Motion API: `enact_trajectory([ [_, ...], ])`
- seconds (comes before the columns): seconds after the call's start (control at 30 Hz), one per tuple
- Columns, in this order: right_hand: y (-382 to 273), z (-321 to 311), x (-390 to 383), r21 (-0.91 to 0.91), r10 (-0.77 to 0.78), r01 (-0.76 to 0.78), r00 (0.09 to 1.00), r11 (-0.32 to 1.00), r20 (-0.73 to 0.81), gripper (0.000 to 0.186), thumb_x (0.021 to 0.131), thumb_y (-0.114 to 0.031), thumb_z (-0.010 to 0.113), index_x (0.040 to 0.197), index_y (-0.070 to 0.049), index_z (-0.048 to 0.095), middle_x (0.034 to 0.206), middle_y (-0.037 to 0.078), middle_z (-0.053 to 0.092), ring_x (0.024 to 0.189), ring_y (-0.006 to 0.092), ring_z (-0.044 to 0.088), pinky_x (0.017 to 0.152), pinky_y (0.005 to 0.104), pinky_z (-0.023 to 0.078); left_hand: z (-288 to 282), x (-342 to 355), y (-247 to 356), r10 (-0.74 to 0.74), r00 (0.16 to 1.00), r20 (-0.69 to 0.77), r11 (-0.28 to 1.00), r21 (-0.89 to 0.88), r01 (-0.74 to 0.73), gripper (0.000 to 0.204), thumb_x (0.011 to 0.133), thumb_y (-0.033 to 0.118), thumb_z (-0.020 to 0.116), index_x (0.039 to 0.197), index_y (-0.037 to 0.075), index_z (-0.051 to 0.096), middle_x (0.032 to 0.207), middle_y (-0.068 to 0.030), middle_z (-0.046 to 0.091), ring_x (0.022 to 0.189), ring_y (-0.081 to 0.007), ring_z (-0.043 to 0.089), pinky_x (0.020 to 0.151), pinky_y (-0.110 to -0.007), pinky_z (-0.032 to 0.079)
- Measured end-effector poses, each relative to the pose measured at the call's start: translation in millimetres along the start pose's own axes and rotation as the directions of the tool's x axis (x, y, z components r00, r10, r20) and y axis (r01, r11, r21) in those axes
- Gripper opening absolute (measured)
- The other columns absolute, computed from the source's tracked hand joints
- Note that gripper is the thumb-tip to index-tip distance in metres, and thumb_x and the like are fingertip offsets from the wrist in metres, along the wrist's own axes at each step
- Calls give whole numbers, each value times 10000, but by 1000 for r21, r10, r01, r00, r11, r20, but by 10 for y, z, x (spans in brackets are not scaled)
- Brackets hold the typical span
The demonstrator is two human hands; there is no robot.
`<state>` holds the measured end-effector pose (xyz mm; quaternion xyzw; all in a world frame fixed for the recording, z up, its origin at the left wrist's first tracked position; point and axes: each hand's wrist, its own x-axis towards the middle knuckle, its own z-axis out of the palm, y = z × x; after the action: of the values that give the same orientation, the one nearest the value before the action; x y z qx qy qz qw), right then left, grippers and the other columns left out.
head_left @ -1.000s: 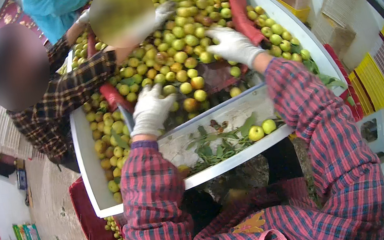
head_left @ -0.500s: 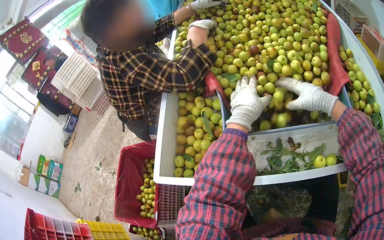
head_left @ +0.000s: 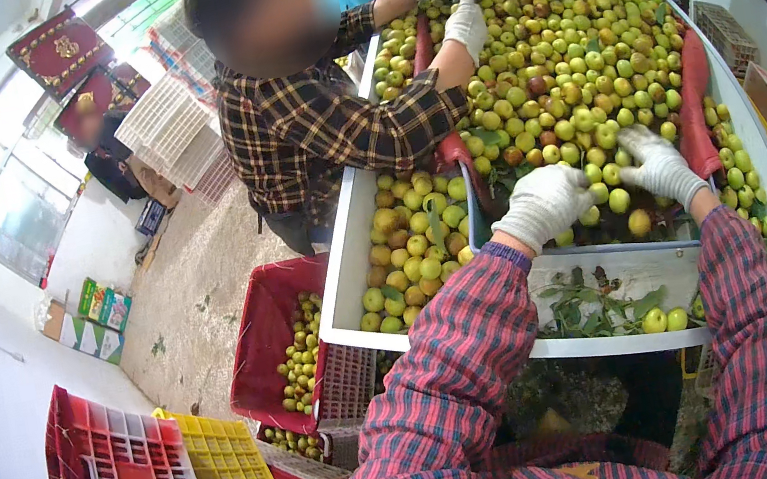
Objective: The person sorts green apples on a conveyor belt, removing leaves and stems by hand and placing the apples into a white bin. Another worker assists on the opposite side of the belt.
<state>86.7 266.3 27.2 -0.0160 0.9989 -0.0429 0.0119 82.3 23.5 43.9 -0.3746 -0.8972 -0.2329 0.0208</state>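
Observation:
A long white sorting table [head_left: 349,276] is heaped with small green-yellow fruits [head_left: 566,57]. My left hand [head_left: 545,202], in a white knit glove, rests palm down on the fruits at the near end of the heap. Just to its right, my right hand [head_left: 660,163], also gloved, lies on the fruits beside a red divider [head_left: 693,101]. Whether either hand grips a fruit is hidden by the gloves. Below my hands a white end bin [head_left: 613,277] holds leaves and two green fruits [head_left: 666,319].
A person in a dark plaid shirt [head_left: 323,123] works at my left, gloved hands [head_left: 462,13] in the heap. A side trough of fruits [head_left: 415,244] runs beside it. On the floor stand a red crate of fruits [head_left: 287,357] and red and yellow empty crates [head_left: 170,478].
The view has swung left and down, bringing the floor and crates into sight. My hands have stayed together on the fruits at the near end of the heap.

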Motion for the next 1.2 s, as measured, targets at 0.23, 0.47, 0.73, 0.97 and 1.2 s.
enact_trajectory([
  [0.23, -797, 22, -285, 16, -707, 707, 707, 707, 11, 535, 798, -323, 618, 1269, -80, 547, 1234, 174, 576, 1175, 310, 531, 1018, 367, 395, 14, 27, -301, -233, 947, -222, 967, 56, 250, 605, 816, 472, 589, 1289, 100, 529, 1349, -208, 467, 1256, -360, 429, 1034, -441, 353],
  [0.47, 46, 55, 143, 535, -11, 184, 951, 825, -309, 438, 850, -245, 579, 1238, -43, 563, 1268, 165, 560, 1187, 260, 527, 1028, 334, 387, 74, 24, -355, -269, 956, 118, 956, 154, 250, 608, 777, 495, 603, 1254, 121, 560, 1292, -205, 494, 1251, -387, 408, 1018, -444, 375],
  [0.73, 28, 83, -24, 329, -56, 30, 996, 944, 70, 781, 768, -327, 609, 1435, -46, 315, 1450, 207, 362, 1358, 296, 334, 1116, 322, 268, 110, 82, -144, -113, 994, -5, 994, -6, 113, 328, 824, 386, 563, 924, 102, 695, 833, -137, 682, 802, -329, 657, 748, -431, 516],
  [0.97, -580, 44, -165, 344, -477, 388, 849, 855, 226, 685, 823, -393, 604, 1388, -58, 409, 1407, 204, 419, 1308, 323, 395, 1094, 386, 310, -48, -4, -439, -167, 972, -164, 985, 11, 171, 482, 819, 367, 591, 1156, 22, 598, 1136, -195, 611, 1098, -341, 559, 961, -419, 428],
  [1.2, -429, 29, -140, 601, -530, 449, 846, 661, -50, 428, 818, -346, 539, 1136, -82, 648, 1059, 141, 673, 971, 255, 643, 880, 341, 480, 260, 104, -618, -210, 967, 143, 971, 141, 191, 649, 795, 465, 606, 1307, 81, 505, 1333, -194, 484, 1212, -345, 478, 1012, -401, 398],
])
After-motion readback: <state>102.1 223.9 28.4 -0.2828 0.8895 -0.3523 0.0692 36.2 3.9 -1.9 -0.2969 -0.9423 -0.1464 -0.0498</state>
